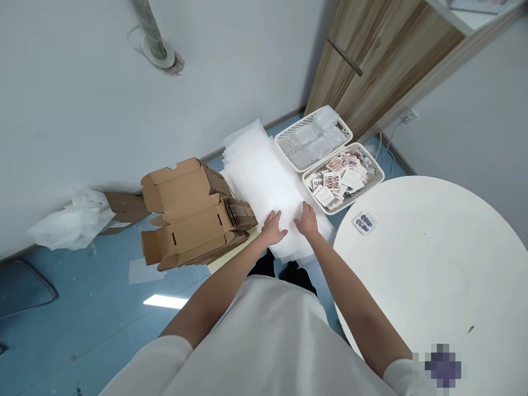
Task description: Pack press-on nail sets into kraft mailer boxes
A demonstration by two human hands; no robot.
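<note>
A stack of white foam sheets (264, 176) lies in front of me, running away toward the wall. My left hand (273, 226) rests flat on its near end with the fingers spread. My right hand (306, 219) lies beside it on the same stack, fingers stretched forward. Neither hand holds anything. To the left of the sheets stands a pile of flat brown cardboard boxes (192, 214).
Two white baskets stand to the right of the sheets: one (284, 135) with clear plastic trays, one (373, 165) with small printed packets. A round white table (433, 264) at the right bears one small packet (364, 223). A white plastic bag (70, 225) lies on the blue floor.
</note>
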